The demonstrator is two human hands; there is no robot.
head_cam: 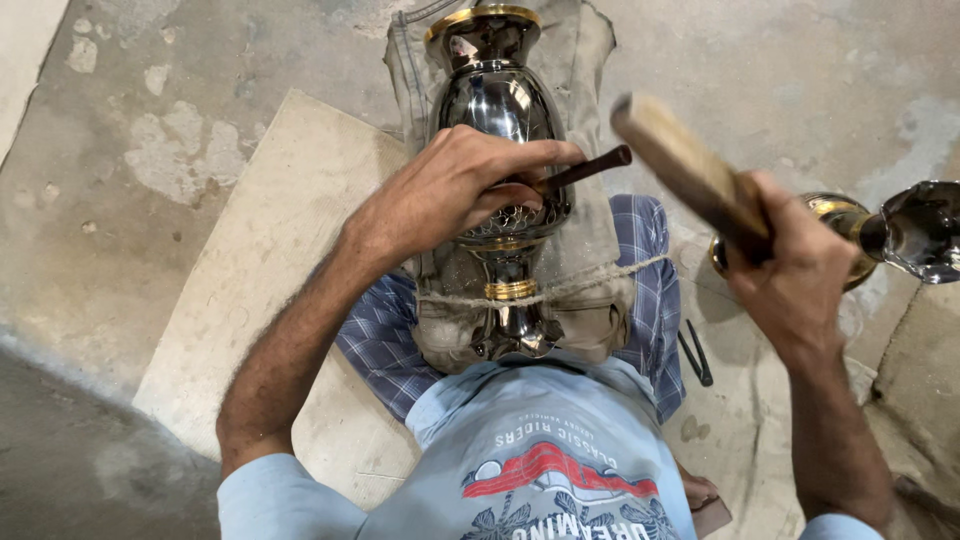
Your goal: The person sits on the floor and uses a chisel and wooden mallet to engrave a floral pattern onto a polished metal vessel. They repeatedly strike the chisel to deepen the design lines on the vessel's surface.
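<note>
Engraving work fills the middle of the frame: a polished dark metal vase (500, 110) with gold bands lies lengthwise on a cloth-padded rest (590, 240) over the person's lap, tied down by a cord (600, 282). The left hand (455, 190) is closed around a thin chisel (585, 170), its tip set against the patterned belly of the vase. The right hand (790, 265), at the right of the frame, is clenched on a raised wooden mallet (680, 160). For a clean mark, the chisel probably needs to stay steady at a fixed angle, the blow landing squarely on its butt, light enough not to dent the wall. A second metal vessel (900, 235) lies at the right edge, and small dark tools (695, 352) rest on the floor beside the knee.
</note>
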